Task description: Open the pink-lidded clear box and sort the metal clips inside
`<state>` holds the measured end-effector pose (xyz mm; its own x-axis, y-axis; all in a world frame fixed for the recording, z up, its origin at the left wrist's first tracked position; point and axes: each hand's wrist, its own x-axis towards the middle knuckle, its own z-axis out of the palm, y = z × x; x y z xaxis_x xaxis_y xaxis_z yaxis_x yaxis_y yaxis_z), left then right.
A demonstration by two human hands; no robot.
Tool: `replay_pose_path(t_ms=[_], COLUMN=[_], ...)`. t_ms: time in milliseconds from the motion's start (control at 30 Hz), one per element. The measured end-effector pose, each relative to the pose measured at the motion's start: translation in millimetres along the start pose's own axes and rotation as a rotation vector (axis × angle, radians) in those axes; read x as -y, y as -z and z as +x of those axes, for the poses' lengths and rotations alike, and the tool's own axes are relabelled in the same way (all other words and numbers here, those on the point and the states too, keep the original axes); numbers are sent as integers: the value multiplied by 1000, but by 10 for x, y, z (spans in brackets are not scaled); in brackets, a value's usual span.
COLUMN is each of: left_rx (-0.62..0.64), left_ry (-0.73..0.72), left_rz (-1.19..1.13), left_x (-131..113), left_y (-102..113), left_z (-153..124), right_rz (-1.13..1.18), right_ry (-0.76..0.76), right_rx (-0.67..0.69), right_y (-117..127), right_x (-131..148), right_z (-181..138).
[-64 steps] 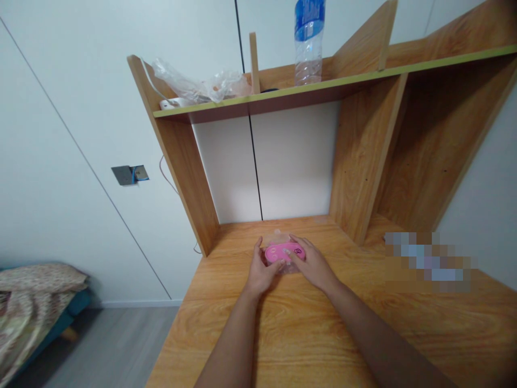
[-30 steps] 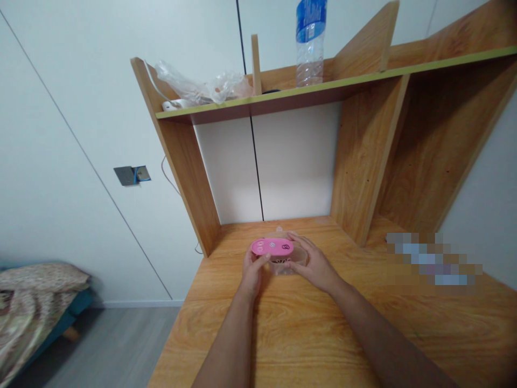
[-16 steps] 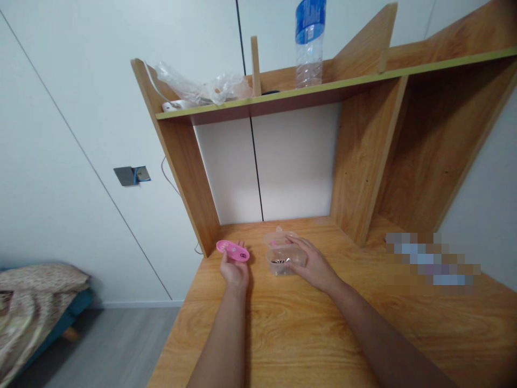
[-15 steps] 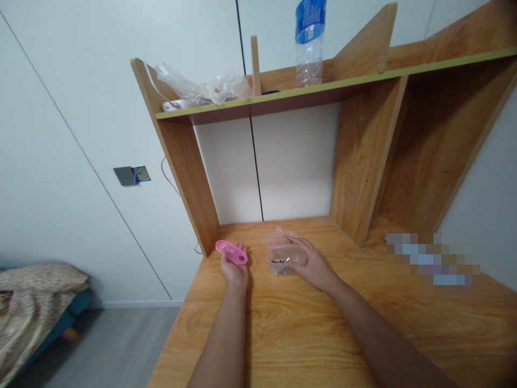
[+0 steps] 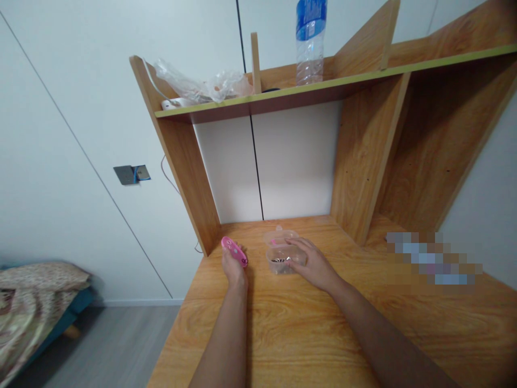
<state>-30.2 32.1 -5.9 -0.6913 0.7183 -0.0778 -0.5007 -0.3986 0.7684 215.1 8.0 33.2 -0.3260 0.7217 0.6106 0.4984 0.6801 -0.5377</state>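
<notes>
My left hand [image 5: 233, 272] is wrapped round a flat pink oval piece [image 5: 234, 251] with small printed marks, held tilted above the desk's left side. Its exact kind I cannot make out. To its right, a clear plastic box [image 5: 277, 268] sits on the desk with its hinged lid [image 5: 278, 235] folded back. Small dark-and-white striped items [image 5: 280, 261] lie inside, too small to name. My right hand [image 5: 313, 261] grips the box's right end, thumb at the front and fingers over the back near the lid. A bit of pink shows by the lid.
A wooden desk [image 5: 299, 328] carries a shelf unit [image 5: 355, 156] at its back. On the shelf are a crumpled plastic bag [image 5: 222, 86] and a blue-labelled bottle [image 5: 310, 54]. A blurred-out item [image 5: 432, 261] lies at the right. A bed [image 5: 40, 302] stands at the left.
The pink oval piece has turned in my left hand and stands more steeply on edge, its face now seen narrower. My right hand and the box have stayed in place.
</notes>
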Motion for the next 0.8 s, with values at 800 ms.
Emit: replay_pose_path(t_ms=[800], left_rx=[78], left_ry=[-136], left_rz=[131], left_x=[-164], left_y=[-23], left_z=[-145], right_rz=[25], right_ry=[-19], right_rx=[30], right_y=[-4], right_x=[3], right_z=[9])
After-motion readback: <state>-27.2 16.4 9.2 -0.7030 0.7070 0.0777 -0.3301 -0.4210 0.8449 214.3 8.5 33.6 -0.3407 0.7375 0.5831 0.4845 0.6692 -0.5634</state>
